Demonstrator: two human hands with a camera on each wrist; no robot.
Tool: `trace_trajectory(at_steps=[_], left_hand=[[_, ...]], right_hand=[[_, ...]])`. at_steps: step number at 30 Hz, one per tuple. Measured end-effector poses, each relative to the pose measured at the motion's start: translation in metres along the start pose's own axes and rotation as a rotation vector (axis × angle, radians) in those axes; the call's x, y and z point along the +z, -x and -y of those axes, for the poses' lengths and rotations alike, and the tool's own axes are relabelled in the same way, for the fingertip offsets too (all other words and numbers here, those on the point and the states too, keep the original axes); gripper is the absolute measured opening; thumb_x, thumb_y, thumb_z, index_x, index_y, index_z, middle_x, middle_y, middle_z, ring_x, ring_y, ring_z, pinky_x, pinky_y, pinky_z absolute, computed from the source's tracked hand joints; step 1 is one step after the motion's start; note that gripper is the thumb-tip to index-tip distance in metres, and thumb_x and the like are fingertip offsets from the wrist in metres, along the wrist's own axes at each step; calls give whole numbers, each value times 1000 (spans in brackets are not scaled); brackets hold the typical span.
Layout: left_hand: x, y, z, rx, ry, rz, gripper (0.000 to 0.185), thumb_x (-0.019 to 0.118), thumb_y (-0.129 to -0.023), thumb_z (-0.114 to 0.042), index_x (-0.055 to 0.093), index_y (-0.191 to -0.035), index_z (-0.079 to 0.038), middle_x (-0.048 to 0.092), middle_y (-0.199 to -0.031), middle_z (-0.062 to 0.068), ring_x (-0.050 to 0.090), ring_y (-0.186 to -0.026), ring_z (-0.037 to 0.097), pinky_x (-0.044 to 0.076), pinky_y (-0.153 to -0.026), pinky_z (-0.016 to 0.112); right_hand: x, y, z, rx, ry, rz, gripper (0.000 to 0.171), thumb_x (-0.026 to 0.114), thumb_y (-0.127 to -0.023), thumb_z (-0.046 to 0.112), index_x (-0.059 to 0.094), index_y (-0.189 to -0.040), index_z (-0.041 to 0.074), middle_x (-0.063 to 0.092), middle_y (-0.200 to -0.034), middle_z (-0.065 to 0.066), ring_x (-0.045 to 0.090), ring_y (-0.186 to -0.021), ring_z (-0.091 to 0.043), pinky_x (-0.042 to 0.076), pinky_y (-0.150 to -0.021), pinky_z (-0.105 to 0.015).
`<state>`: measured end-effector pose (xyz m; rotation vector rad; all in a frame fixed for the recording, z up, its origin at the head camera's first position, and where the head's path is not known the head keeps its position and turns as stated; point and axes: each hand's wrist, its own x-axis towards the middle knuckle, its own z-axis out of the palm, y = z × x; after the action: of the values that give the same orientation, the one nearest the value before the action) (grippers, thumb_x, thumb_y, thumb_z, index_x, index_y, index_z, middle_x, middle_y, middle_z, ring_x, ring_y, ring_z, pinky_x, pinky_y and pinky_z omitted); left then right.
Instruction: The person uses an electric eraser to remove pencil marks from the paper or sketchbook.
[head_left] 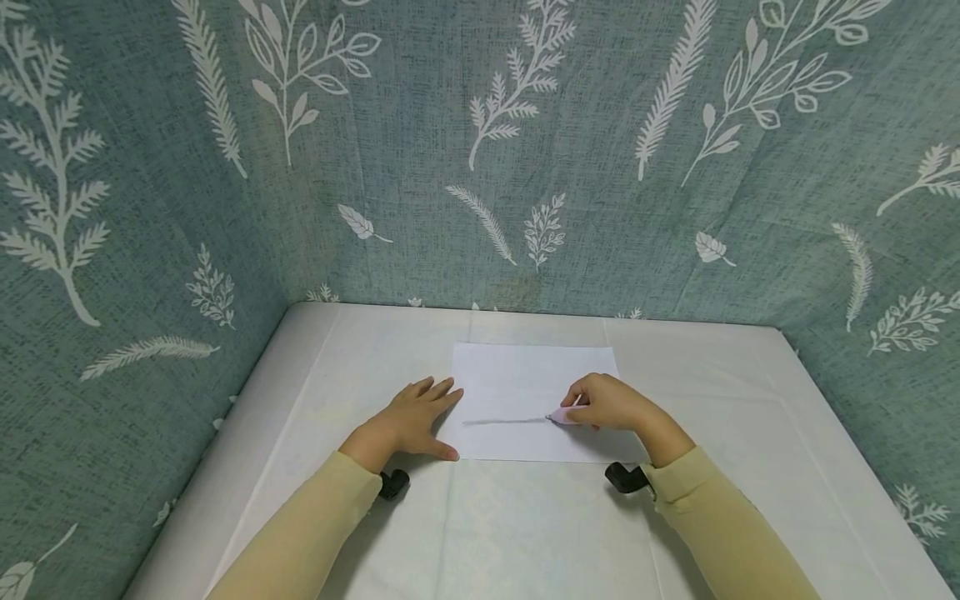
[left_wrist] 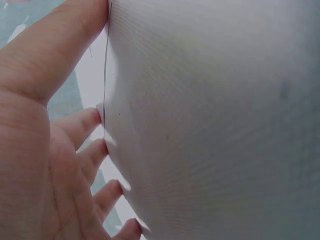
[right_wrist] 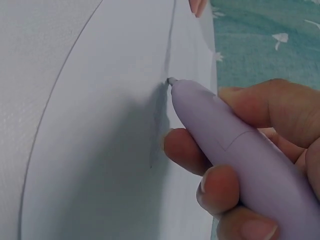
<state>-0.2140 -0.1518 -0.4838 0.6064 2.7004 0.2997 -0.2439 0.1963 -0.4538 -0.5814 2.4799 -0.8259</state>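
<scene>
Two hands work one sheet of paper [head_left: 534, 392] on the desk [head_left: 337, 350]: left hand [head_left: 408, 421] flat on its edge, right hand [head_left: 611, 404] pinching a lilac eraser pen [head_left: 562, 416] against a grey line [head_left: 504, 421], so lifting the left could crumple it.

Left hand [left_wrist: 35, 150] flat, fingertips [left_wrist: 95, 117] (spread) touching the white sheet [left_wrist: 210, 125]

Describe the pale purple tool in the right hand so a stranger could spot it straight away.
Start at the white-covered table with leaf-print teal cloth walls, then find the white paper sheet lying on its middle. The right hand grips a thick, rounded, pale purple pen-like tool whose small grey tip touches the sheet at the end of a grey line. It is the only coloured thing on the paper.
</scene>
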Motion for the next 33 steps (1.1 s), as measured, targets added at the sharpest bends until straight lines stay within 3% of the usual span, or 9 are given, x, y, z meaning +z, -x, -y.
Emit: trace_trajectory(at_steps=[10,18,26,33], left_hand=[[1,-1,0,-8,-13,6,110,80,-73,-63,30,-160,-19,17,-167,5,12,-152,38,13,-121,56],[1,-1,0,-7,-5,-1,110,80,-72,-64,30,-159,-20,17,-167,5,12,-152,38,14,-120,57],[0,-1,0,-12,0,6,110,80,-72,-64,29,-160,-20,16,-167,5,11,-152,37,12,-121,56],[-1,-1,-1,-9,-4,12,109,80,-73,-63,29,-160,-20,16,-167,5,10,-152,37,11,-121,55]], right_hand=[[0,1,3,-17,10,48,11,72,-92,16,77,-100,9,69,-77,3,54,-50,-13,47,-54,-29],[0,-1,3,-16,-1,15,13,71,-92,15,76,-101,7,67,-67,-7,51,-47,-10,45,-53,-28],[-1,-3,3,-28,13,46,10,72,-91,15,76,-99,9,69,-74,2,53,-48,-11,47,-54,-29],[-1,-4,2,-16,-4,17,11,72,-92,16,76,-99,8,69,-74,0,52,-47,-11,46,-53,-29]])
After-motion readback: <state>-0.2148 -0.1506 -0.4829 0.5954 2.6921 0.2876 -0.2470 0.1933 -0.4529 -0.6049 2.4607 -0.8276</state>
